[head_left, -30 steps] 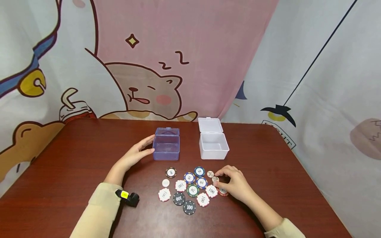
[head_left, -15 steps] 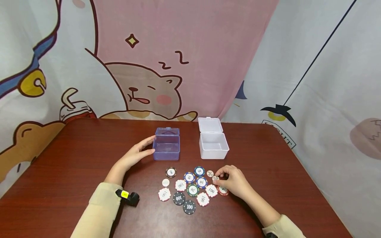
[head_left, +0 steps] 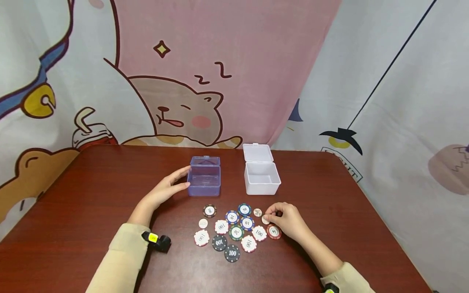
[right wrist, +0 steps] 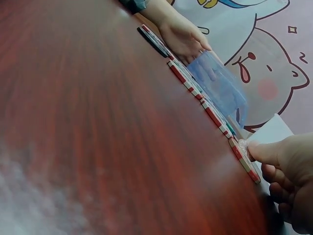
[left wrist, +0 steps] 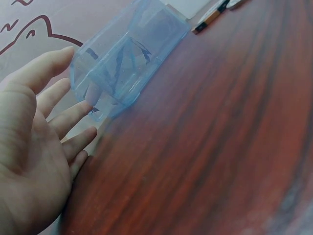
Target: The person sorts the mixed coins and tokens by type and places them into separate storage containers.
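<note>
Between thumb and forefinger of the right hand [head_left: 288,220], their gap just closed, the small pale coin [head_left: 264,221] now seems pinched, while the left hand [head_left: 163,193], fingers loosely spread, touches the blue box [head_left: 204,191].

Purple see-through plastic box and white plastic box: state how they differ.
The purple see-through plastic box is tinted and transparent; the white plastic box looks opaque. The left hand touches the purple box; neither hand touches the white box. Both stand with lids open.
</note>
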Motion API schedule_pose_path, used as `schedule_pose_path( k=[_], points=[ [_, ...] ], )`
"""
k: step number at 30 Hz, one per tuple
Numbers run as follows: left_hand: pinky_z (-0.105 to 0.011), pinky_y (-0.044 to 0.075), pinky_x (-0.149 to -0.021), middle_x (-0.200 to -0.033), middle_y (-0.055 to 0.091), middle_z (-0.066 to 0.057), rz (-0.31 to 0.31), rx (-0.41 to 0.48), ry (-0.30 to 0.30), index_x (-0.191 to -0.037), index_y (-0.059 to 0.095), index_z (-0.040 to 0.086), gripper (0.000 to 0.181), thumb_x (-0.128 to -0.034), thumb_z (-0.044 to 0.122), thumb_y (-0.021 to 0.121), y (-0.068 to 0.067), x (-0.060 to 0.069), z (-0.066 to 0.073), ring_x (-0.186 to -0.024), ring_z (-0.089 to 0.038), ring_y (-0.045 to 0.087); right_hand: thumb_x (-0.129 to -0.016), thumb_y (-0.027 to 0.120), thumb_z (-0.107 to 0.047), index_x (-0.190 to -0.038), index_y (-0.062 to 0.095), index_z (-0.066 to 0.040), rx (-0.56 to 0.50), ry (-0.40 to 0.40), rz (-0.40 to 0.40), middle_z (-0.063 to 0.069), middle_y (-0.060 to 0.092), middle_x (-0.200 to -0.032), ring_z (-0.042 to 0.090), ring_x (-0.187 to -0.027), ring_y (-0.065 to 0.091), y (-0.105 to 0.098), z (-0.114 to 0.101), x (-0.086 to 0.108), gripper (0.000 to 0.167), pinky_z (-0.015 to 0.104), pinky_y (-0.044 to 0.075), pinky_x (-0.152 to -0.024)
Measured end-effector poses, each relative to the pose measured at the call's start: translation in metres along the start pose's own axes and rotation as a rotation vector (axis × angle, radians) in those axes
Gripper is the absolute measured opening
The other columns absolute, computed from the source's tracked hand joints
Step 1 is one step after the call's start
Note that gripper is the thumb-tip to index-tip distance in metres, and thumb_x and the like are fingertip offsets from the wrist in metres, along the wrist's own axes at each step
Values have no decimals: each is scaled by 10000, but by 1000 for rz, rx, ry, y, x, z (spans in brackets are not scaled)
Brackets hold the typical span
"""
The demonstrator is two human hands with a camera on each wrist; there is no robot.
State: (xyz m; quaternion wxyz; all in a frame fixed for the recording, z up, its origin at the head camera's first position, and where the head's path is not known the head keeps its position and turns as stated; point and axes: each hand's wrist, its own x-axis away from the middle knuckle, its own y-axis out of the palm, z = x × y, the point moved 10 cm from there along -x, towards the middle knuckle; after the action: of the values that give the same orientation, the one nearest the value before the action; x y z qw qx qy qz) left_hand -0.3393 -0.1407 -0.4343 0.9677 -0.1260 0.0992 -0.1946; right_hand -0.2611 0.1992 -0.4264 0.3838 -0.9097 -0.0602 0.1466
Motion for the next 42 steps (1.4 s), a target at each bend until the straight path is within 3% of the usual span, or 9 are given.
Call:
schedule_pose_path(
  k=[10,16,28,35,42],
  points=[
    [-581,174,-1073,-1472,364,-199,3,-3,0,-1483,330,55,629,-932,155,618,-2,1,5,-1368,-362,277,-793,769,-80,-725,671,-126,-107,-34,-20,-87,521,-602,67,-538,436,4,-6,-7,128,239,369,-485],
    [-574,159,-1081,-1468,369,-201,-7,8,-7,-1480,336,57,628,-930,157,621,2,2,1,-1367,-355,284,-802,762,-69,-726,669,-122,-150,21,-4,-61,513,-607,93,-566,443,7,-12,-5,131,239,369,-512],
    [-581,153,-1079,-1466,373,-203,-6,-8,-2,-1478,341,60,624,-930,168,620,3,2,-4,-1369,-361,278,-822,734,-44,-738,681,-90,-264,15,33,49,600,-605,104,-543,496,13,-41,-15,110,232,390,-496],
    [-570,159,-1082,-1465,379,-195,0,-7,2,-1475,350,63,620,-928,167,624,2,1,-4,-1368,-354,284,-814,744,-44,-742,685,-101,-260,-3,100,-65,550,-608,90,-555,473,17,-65,-24,109,230,390,-511],
    [-572,155,-1083,-1469,370,-198,-2,3,13,-1474,345,53,612,-934,151,614,1,0,1,-1371,-359,276,-823,753,-100,-747,688,-126,-276,-16,124,-73,547,-616,111,-588,471,22,-84,-37,103,243,383,-531]
  ],
)
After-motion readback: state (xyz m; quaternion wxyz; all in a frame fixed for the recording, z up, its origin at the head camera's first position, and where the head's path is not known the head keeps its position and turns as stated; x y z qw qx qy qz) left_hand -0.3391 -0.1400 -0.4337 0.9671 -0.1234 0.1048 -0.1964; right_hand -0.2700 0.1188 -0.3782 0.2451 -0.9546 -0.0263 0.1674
